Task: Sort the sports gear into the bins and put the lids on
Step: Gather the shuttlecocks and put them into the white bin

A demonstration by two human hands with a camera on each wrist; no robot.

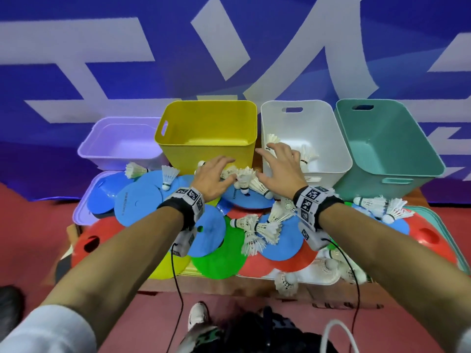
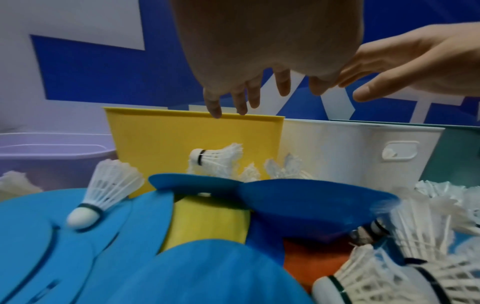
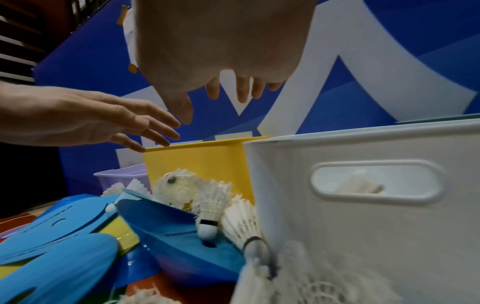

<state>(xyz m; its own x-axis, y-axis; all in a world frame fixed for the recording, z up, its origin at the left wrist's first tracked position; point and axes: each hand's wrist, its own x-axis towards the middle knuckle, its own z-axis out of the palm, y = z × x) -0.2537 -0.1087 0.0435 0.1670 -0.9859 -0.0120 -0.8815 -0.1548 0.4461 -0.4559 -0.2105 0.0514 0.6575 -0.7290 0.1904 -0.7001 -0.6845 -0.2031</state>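
Four bins stand in a row at the back: lilac (image 1: 119, 146), yellow (image 1: 209, 131), white (image 1: 305, 133) and teal (image 1: 387, 146). The white bin holds a few white shuttlecocks (image 1: 307, 155). A small cluster of shuttlecocks (image 1: 244, 178) lies in front of the yellow bin. My left hand (image 1: 215, 174) hovers open just left of that cluster, fingers spread. My right hand (image 1: 277, 164) hovers open to the cluster's right, over the white bin's near-left corner. Neither hand holds anything. Flat blue (image 1: 139, 205), red (image 1: 277, 263), green (image 1: 216, 261) and yellow discs cover the table.
More shuttlecocks lie scattered at centre (image 1: 262, 229), on the right (image 1: 379, 207) and at the front edge (image 1: 286, 282). A lilac lid (image 1: 82, 212) lies under the discs at left, a teal lid (image 1: 448, 230) at right. A blue and white banner stands close behind the bins.
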